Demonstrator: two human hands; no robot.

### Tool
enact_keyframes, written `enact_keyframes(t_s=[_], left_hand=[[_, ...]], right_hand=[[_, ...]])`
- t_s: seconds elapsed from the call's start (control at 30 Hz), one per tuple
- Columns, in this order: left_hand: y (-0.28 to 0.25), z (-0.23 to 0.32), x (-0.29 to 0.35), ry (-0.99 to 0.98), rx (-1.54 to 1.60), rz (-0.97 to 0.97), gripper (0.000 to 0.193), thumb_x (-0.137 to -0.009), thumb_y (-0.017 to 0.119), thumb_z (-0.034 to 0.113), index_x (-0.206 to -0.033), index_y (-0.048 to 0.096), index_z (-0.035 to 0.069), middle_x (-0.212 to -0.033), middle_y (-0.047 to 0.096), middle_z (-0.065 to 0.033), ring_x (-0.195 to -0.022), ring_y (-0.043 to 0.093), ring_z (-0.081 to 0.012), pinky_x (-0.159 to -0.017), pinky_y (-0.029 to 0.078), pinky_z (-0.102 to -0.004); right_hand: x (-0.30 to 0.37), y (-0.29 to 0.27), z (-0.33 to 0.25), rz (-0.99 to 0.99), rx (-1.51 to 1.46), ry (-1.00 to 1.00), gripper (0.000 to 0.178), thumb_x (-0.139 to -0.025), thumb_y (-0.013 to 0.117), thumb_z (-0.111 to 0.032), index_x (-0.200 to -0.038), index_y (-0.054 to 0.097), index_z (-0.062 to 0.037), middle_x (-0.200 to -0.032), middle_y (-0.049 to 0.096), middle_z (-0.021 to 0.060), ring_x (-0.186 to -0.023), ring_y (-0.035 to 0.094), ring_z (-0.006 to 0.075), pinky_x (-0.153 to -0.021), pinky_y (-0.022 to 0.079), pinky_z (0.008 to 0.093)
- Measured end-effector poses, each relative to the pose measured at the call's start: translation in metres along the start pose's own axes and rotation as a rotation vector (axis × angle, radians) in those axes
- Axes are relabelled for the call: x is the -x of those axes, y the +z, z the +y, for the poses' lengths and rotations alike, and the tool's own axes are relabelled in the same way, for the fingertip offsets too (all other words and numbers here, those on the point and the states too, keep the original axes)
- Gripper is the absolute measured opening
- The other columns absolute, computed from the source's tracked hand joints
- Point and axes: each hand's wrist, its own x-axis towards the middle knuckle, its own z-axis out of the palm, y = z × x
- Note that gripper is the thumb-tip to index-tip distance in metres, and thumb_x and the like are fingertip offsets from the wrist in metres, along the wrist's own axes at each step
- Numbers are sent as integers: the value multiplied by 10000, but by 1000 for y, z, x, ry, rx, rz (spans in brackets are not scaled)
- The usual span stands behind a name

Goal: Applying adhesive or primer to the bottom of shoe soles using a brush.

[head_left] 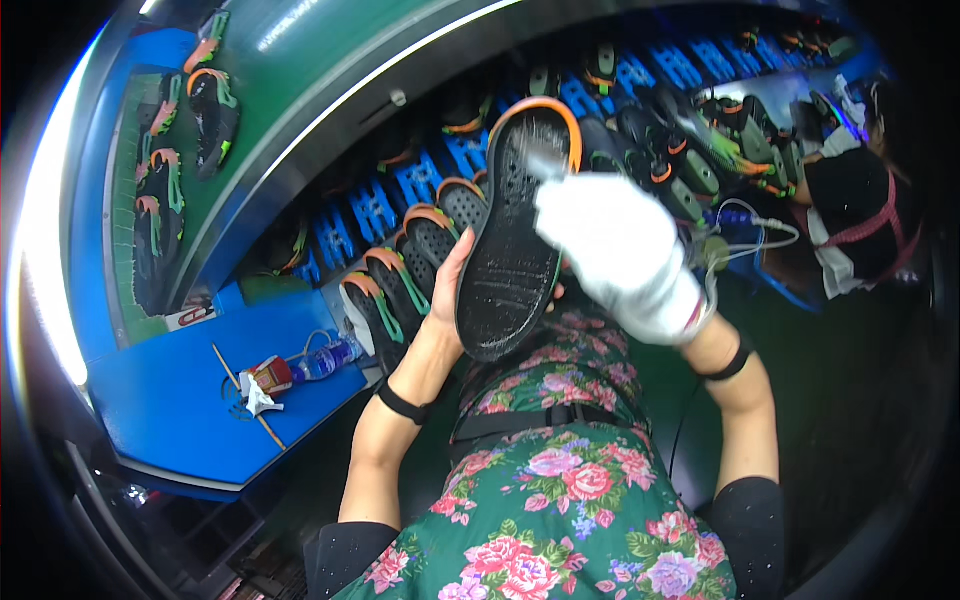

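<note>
A black shoe sole (pixel 510 255) with an orange rim at its far end stands tilted up before me, its flat face towards me. Wet-looking streaks and a whitish smear show on that face. My left hand (pixel 452 275) grips its edge, the thumb on the left side and fingertips showing at the right. In a white glove, my right hand (pixel 625 245) is at the far part of the sole, closed round what looks like a brush (pixel 545 165). Its pale tip meets the sole and is smeared by motion; the handle is hidden by the glove.
A blue table (pixel 190 400) at left bears a thin stick (pixel 265 420), a red container (pixel 270 376) and a clear bottle (pixel 330 358). Behind, shoes (pixel 430 238) stand in rows by a blue rack (pixel 372 210). More lie on a green belt (pixel 150 230). Another person (pixel 855 215) is at right.
</note>
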Motion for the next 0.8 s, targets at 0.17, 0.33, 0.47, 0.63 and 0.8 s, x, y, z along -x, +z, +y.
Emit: enact_keyframes(t_s=[0.17,0.33,0.47,0.63,0.8], left_hand=[[7,18,6,64,60,-82,912,-980,457,703,-1596,325,44,-1492,464,-330,-1279,563,-520,-1075,491,-609],[33,39,31,252,-256,-156,1188,-798,719,741,-1619,232,33,-1557,339,-345,-1275,549,-548,-1072,466,-691],[72,114,30,261,-366,-530,1266,-751,823,663,-1609,174,-3,-1547,302,-374,-1205,566,-590,-916,601,-614],[97,214,2,575,-133,-376,1151,-855,627,768,-1620,173,36,-1605,231,-311,-1417,368,-508,-1063,536,-569],[95,267,-23,723,232,-171,1050,-988,382,738,-1623,76,-40,-1671,63,-322,-1535,186,-463,-1200,365,-544]], right_hand=[[23,14,-59,-51,-731,44,261,-808,807,-46,-1068,783,-45,-1045,772,121,-977,739,296,-839,588,382],[43,-4,-41,262,-1215,600,132,-717,841,15,-739,717,-22,-803,739,166,-760,713,279,-689,575,370],[51,-7,-35,439,-1387,835,104,-762,701,72,-860,722,45,-974,730,236,-785,710,256,-707,589,331],[55,27,-39,367,-1328,929,190,-799,688,62,-977,752,76,-1064,751,221,-810,720,238,-756,592,329],[69,45,-41,256,-1372,1089,235,-839,709,27,-1066,759,68,-1048,772,163,-808,714,180,-759,579,296]])
